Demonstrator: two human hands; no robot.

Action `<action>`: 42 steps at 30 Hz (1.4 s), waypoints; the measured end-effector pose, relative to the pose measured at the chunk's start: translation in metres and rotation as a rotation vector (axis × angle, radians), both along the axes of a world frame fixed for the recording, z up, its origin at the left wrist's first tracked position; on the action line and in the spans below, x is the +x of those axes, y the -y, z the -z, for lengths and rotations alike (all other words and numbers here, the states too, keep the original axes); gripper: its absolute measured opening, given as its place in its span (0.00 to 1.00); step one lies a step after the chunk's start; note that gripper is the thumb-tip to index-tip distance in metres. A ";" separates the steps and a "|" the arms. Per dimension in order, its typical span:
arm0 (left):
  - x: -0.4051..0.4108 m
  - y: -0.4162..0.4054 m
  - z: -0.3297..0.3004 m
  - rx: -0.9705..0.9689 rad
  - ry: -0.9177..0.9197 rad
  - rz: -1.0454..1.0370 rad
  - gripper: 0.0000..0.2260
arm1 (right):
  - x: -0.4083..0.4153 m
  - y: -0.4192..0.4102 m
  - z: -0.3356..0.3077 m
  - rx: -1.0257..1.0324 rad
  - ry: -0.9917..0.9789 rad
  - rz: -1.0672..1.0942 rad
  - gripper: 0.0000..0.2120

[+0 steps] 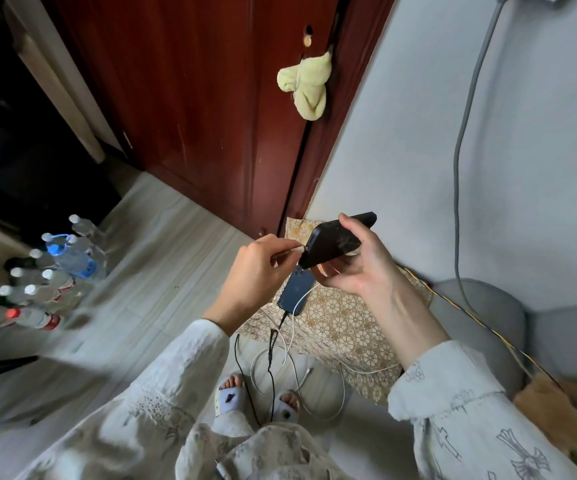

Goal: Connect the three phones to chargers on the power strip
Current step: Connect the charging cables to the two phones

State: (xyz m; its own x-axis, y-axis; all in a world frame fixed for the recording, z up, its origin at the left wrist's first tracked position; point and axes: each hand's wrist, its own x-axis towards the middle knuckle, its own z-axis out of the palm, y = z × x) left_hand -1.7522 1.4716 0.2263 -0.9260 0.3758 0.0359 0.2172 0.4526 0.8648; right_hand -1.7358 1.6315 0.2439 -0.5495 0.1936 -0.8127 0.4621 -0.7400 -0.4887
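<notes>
Near the middle of the frame we see the right hand (349,268) curled around a black phone (332,242), holding it tilted in the air with its lower end pointing left. At that end the left hand (255,268) pinches a white cable plug (297,250) between thumb and fingertips, the plug touching the phone's port edge; we cannot tell whether it is fully seated. Just below the hands, a blue phone (295,289) lies face down on a patterned cloth (345,327), with a black cable (273,341) and a white cable (294,327) at its lower end. More white cable loops on the floor (148,244) near two slippered feet (231,393). At the left edge stands a cluster of water bottles (55,271). We see a pale green cloth (306,84) hanging on the red wooden door (193,81) at upper centre.
</notes>
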 end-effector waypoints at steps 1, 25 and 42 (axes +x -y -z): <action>0.000 0.000 0.000 -0.026 -0.042 0.001 0.06 | 0.000 0.000 -0.001 0.013 -0.002 0.004 0.17; 0.024 -0.005 0.016 -0.250 -0.051 -0.043 0.07 | 0.013 0.013 0.012 0.213 0.040 -0.055 0.13; 0.035 0.043 0.114 -0.984 0.375 0.420 0.11 | 0.043 -0.074 0.117 0.773 0.478 -0.306 0.37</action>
